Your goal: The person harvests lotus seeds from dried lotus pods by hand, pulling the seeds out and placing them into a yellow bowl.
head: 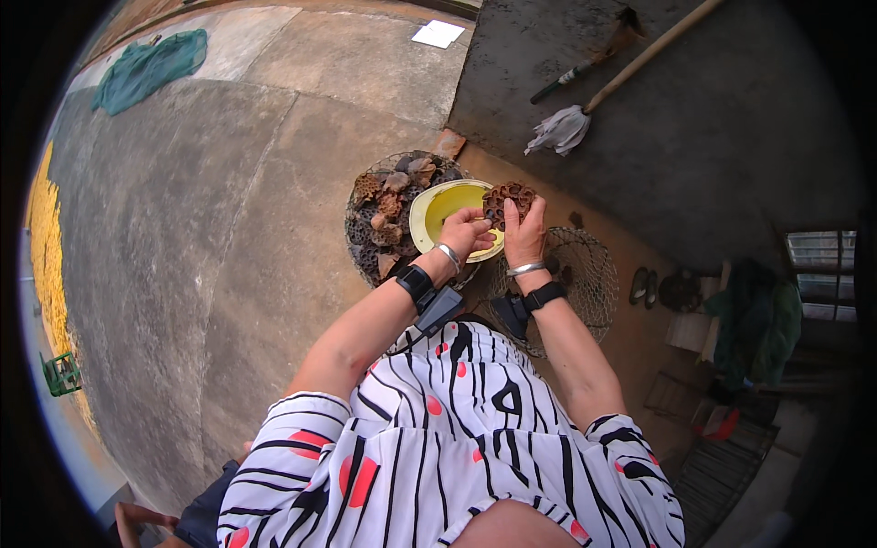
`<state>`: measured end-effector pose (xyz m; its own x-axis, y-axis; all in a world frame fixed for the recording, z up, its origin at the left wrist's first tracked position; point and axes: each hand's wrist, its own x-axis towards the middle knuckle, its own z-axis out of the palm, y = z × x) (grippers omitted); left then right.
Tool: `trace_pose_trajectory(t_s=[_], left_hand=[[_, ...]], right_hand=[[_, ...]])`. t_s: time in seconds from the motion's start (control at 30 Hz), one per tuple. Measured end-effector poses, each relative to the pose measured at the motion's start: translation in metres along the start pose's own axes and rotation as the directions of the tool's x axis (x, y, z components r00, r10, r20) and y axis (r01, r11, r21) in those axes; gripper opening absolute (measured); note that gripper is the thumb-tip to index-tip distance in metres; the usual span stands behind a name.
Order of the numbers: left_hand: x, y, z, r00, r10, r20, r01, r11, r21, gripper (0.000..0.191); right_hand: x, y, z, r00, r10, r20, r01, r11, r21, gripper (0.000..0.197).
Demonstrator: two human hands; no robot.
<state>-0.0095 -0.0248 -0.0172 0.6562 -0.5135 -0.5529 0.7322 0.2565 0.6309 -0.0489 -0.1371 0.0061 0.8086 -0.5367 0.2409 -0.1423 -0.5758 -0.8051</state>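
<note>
My right hand (526,233) grips a dried brown lotus seed pod (508,203), its thumb across the pitted face. The fingers of my left hand (467,231) are at the pod's left edge; whether they pinch a seed cannot be told. Beneath both hands lies an upturned hard hat (419,222), pale outside and yellow inside, over the right part of a wire mesh basket (351,255). That basket is filled with dark and brown dried lotus pods (387,234). Another mesh basket (595,274), with a few dark pods at its bottom, stands below my right hand.
A brick (449,144) lies by the full basket. A mop (562,130) leans at the upper right. Dark shoes (644,286) stand at the right. Green netting (154,68) lies on the concrete at the upper left. Another person's arm (140,517) shows at the lower left.
</note>
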Motion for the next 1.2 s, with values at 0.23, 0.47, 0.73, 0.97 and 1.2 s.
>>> trace_pose_trajectory(t_s=[0.23, 0.47, 0.73, 0.97, 1.2], left_hand=[[-0.004, 0.005, 0.006, 1.000, -0.024, 0.016, 0.026, 0.982, -0.186, 0.016], [-0.001, 0.005, 0.006, 0.999, 0.047, -0.019, -0.049, 0.997, -0.067, 0.007], [0.003, 0.000, 0.003, 0.997, 0.071, -0.008, -0.070, 0.995, 0.077, 0.005], [0.015, 0.006, 0.004, 0.996, -0.059, -0.072, 0.074, 0.971, 0.229, 0.010], [0.027, 0.013, 0.004, 0.987, -0.126, -0.097, 0.158, 0.843, 0.514, 0.011]], right_hand=[[0.003, -0.004, -0.003, 0.999, -0.040, 0.009, 0.040, 0.998, -0.039, 0.037], [0.001, 0.001, -0.001, 0.999, 0.026, 0.048, -0.029, 0.998, 0.064, 0.035], [-0.004, -0.009, -0.001, 0.995, -0.052, 0.084, 0.060, 0.994, -0.090, 0.036], [-0.005, -0.004, 0.003, 0.989, -0.117, 0.093, 0.128, 0.983, -0.130, 0.034], [-0.003, 0.013, 0.006, 0.997, 0.002, 0.082, 0.009, 0.991, -0.131, 0.033]])
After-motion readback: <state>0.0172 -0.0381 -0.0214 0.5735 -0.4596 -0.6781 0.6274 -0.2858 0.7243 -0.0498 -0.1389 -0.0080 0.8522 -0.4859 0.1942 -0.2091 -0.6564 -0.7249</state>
